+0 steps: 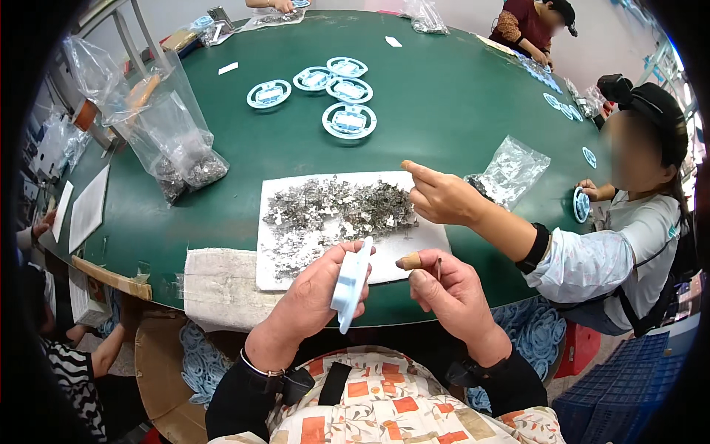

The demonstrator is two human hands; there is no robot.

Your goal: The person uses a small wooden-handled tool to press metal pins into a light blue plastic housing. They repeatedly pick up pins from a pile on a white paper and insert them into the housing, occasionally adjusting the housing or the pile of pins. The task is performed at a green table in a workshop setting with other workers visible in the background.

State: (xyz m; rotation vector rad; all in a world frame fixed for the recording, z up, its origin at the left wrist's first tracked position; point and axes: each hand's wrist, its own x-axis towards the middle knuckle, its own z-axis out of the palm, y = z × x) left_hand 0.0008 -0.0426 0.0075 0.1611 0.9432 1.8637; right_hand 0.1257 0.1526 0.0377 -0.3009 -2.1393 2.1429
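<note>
Head view: my left hand (310, 292) grips a pale-blue round plastic piece (350, 286) on edge; beside it, my right hand (455, 296) pinches a thin dark sliver (438, 268). Probably mid-fitting, which calls for careful alignment.

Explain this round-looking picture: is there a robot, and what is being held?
No robot here: a person works with bare hands, seen from above by a wide camera worn on the head, which bends straight edges. The left hand holds a blue part, edge-on. The right hand seems to pinch something thin, too small to identify. In front, metal bits lie on a white board on a green table; five more blue parts lie beyond. A co-worker's hand extends in from the right.
</note>
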